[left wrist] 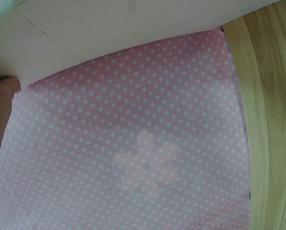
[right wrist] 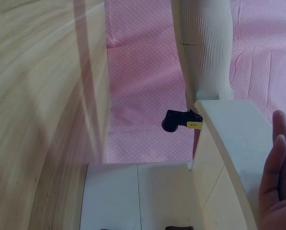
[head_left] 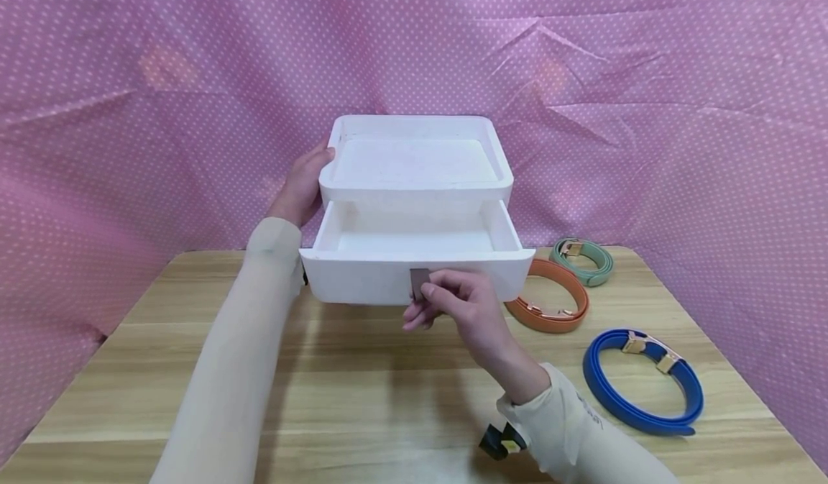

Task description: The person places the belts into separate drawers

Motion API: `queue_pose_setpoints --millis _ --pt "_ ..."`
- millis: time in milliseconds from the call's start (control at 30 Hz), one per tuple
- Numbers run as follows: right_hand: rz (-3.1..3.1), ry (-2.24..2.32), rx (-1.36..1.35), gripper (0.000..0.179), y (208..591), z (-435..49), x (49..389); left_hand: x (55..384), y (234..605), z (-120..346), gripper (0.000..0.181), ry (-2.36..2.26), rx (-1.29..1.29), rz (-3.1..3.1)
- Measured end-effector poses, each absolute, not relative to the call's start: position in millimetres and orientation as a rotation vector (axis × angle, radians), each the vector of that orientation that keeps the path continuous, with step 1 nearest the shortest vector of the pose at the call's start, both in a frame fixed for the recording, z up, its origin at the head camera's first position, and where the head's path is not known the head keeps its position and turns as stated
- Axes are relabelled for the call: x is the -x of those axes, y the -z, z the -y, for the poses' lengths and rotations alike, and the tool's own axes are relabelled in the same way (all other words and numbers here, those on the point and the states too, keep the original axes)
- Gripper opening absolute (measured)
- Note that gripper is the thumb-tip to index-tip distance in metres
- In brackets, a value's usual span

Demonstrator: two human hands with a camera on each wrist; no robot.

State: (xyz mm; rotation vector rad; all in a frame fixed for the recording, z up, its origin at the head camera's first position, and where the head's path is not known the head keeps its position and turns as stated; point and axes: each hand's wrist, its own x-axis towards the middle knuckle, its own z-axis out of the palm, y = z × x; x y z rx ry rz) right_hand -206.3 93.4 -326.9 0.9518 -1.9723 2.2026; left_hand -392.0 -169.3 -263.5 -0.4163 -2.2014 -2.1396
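A white drawer cabinet (head_left: 416,195) with a tray-like top stands near the back. Its upper drawer (head_left: 414,243) is pulled out, and nothing shows inside. My left hand (head_left: 304,182) rests on the cabinet's left side, thumb near the top rim; in the left wrist view a fingertip (left wrist: 13,84) touches the white wall. Thumb and forefinger of my right hand (head_left: 468,308) pinch the small brown pull tab (head_left: 419,281) on the drawer front. The right wrist view shows the lower cabinet front (right wrist: 133,194) below the drawer.
Right of the cabinet lie three coiled belts on the wooden table (head_left: 362,412): green (head_left: 603,265), orange (head_left: 559,323) and blue (head_left: 608,383). A pink dotted cloth (head_left: 414,45) hangs behind and along the sides. A black wrist device (right wrist: 181,120) shows near the left sleeve.
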Motion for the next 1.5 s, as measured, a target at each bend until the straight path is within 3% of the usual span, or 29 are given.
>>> queue_pose_setpoints --millis 1500 --pt "1.93 -2.21 -1.022 0.023 335.9 -95.0 197.5 398.0 265.1 168.2 0.054 2.209 0.398 2.116"
